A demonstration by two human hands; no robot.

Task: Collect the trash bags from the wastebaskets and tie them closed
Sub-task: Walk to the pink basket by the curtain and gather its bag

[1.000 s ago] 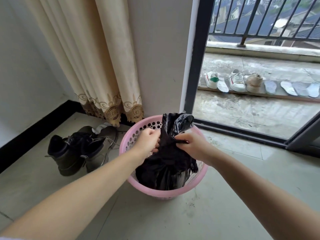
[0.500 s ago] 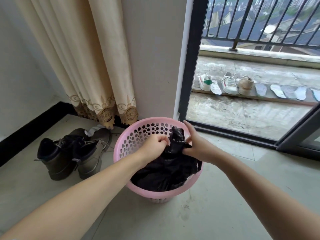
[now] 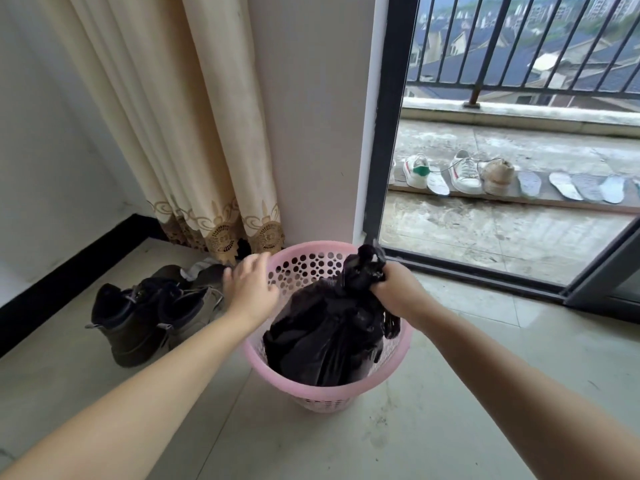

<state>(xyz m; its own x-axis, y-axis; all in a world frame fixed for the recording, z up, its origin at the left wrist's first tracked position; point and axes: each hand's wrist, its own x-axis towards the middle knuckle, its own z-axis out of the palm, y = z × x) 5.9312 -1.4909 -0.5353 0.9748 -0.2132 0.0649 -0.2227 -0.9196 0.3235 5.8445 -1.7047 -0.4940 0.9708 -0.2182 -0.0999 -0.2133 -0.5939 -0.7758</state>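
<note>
The neck of the black trash bag (image 3: 332,327), pinched by both hands half a second ago, is now clenched in the right hand (image 3: 394,292) alone; the left hand (image 3: 251,285) has been released and is spread, empty, left of the grip. The tie is judged done. Below the grip, thin, crinkled, glossy film bulges inside the round, perforated pink plastic wastebasket (image 3: 311,389).
</note>
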